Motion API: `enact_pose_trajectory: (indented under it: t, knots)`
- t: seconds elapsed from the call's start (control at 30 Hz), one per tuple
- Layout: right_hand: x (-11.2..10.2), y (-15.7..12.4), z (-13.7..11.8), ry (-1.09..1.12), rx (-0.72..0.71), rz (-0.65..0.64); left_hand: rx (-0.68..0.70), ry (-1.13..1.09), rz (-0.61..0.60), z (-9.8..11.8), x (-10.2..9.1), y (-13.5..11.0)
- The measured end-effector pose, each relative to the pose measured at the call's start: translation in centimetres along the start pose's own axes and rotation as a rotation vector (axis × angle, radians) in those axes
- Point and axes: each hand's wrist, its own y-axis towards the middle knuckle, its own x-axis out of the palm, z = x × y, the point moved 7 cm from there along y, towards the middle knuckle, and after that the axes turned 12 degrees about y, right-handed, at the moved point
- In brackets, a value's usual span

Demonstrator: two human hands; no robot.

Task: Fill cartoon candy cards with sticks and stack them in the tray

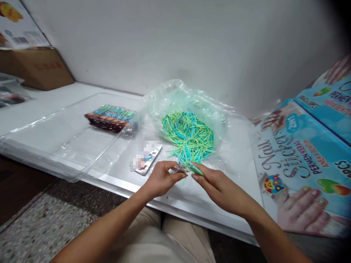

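My left hand [161, 179] pinches a small clear plastic packet [178, 168] between thumb and fingers, close to the table's front edge. Facing it, my right hand [221, 188] is closed on several thin green sticks [196, 168], their ends at the packet's side. Whether any stick is inside the packet I cannot tell. Just beyond both hands, a heap of green and blue sticks [189, 137] spills from an open clear plastic bag [175, 89]. To the left of my left hand lies a small stack of printed cards [148, 159], partly blurred.
Filled packets [109, 118] stand in rows in a clear plastic tray [75, 176] on the left. Blue printed cartons [304, 160] flank the right side. A cardboard box [35, 69] sits back left, and a white wall [178, 40] closes the table's rear.
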Motion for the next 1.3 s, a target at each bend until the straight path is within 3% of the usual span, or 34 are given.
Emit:
enact_pose_trajectory:
  t: [0.2, 0.47, 0.8, 0.9, 1.03, 1.17, 1.3]
  knots:
    - [0.3, 0.2, 0.1, 0.003, 0.008, -0.122, 0.288, 0.351, 0.065, 1.2, -0.6, -0.3]
    - [0.2, 0.3, -0.5, 0.029, -0.011, -0.250, 0.462, 0.539, 0.149, 2.1, -0.9, -0.7]
    - [0.3, 0.7, 0.4, -0.222, 0.099, -0.335, 0.654, 0.728, 0.194, 3.1, -0.2, -1.3]
    - [0.9, 0.9, 0.8, -0.391, 0.133, -0.367, 0.671, 0.767, 0.200, 3.1, 0.3, -1.4]
    - [1.1, 0.9, 0.7, -0.547, 0.098, -0.290, 0.624, 0.764, 0.216, 2.6, 0.4, -1.1]
    - [0.7, 0.6, -0.1, -0.542, 0.031, -0.236, 0.566, 0.675, 0.278, 2.4, -0.2, -1.0]
    - [0.1, 0.1, -0.4, -0.506, 0.056, -0.216, 0.473, 0.528, 0.291, 1.8, -0.6, -1.1]
